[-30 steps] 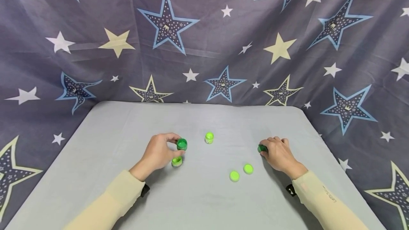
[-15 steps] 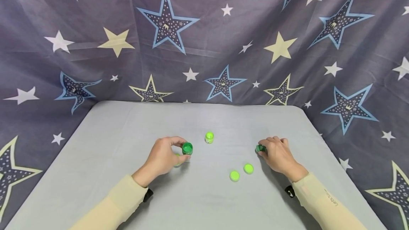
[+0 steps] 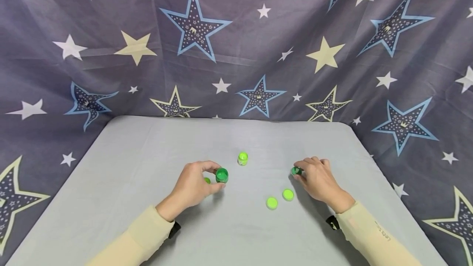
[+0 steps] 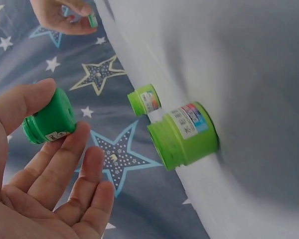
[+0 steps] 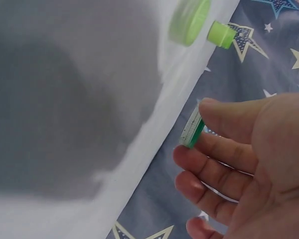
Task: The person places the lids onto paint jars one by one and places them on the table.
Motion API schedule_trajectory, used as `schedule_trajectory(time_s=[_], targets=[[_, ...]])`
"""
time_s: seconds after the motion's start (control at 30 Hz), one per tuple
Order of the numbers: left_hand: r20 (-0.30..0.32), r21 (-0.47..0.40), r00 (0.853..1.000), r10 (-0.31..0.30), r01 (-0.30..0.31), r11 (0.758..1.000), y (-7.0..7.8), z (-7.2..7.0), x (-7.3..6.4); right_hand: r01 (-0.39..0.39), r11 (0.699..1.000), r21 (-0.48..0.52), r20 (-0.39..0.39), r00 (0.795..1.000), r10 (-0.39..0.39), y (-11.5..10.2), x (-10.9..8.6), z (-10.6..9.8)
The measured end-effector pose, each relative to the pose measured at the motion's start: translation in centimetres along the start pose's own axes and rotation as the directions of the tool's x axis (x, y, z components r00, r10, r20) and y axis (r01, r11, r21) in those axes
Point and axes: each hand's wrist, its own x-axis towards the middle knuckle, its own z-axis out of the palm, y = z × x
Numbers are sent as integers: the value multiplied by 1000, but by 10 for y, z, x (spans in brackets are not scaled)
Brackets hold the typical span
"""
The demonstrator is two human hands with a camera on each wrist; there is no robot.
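Note:
My left hand [image 3: 190, 184] holds a small dark green paint jar [image 3: 222, 175] between thumb and fingers, its uncapped mouth showing green inside. In the left wrist view this jar [image 4: 52, 117] is raised off the table. Across the table, my right hand [image 3: 320, 180] pinches a green lid [image 3: 297, 170]; in the right wrist view the lid [image 5: 192, 128] sits edge-on at the thumb tip and fingertips. Just behind the left fingers stands an uncapped lime green jar [image 3: 207, 180], mostly hidden in the head view but plain in the left wrist view.
A second uncapped lime jar [image 3: 242, 159] stands farther back, between the hands. Two lime lids [image 3: 272, 203] lie flat near each other, in front of the right hand. The grey-covered table [image 3: 236, 237] ends at a star-patterned cloth [image 3: 236, 52] behind.
My left hand has carried the dark green jar to the right and slightly nearer, now covering most of the lime jar. My right hand has shifted slightly left with the green lid.

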Motion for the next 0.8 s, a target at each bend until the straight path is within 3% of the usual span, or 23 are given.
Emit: schedule_trajectory(time_s=[0.27, 0.6, 0.8], targets=[[1, -9, 1000, 0, 0, 1000, 7, 7, -4, 43, 999, 18, -15, 999, -43, -17, 2, -6], [-3, -28, 997, 73, -73, 997, 12, 14, -9, 91, 995, 33, -26, 996, -90, -35, 2, -12], [5, -19, 998, 59, -59, 998, 12, 18, -11, 112, 993, 42, -42, 993, -110, -44, 2, -15]])
